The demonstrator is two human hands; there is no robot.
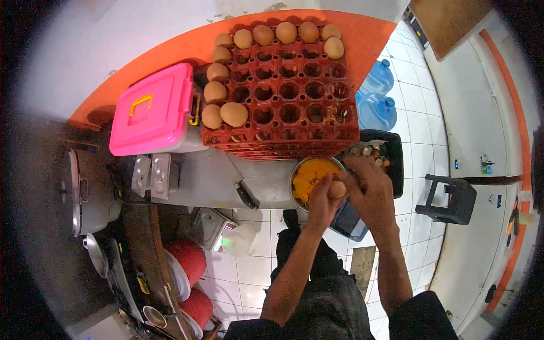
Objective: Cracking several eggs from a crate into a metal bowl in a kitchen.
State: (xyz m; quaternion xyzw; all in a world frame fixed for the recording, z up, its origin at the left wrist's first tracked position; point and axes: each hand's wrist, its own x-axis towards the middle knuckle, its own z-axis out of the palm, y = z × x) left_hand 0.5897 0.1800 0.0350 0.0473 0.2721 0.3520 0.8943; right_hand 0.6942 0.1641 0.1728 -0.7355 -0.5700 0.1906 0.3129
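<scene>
Egg point(338, 189) between both hands, over yolk bowl point(297, 173)

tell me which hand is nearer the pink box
Left. The left hand is at the egg on the side toward the pink box; the right hand is further right, away from it.

A pink plastic box point(152, 110) with a yellow handle sits on the grey tabletop point(209, 178), just beside the red egg tray stack point(283, 107). Two small steel tins point(152, 174) lie below the box. Left of them stands a lidded metal pot point(85, 192). Two blue water jugs point(378, 96) stand on the white tiled floor point(425, 141), with a black stool point(453, 198) near the wall.
</scene>
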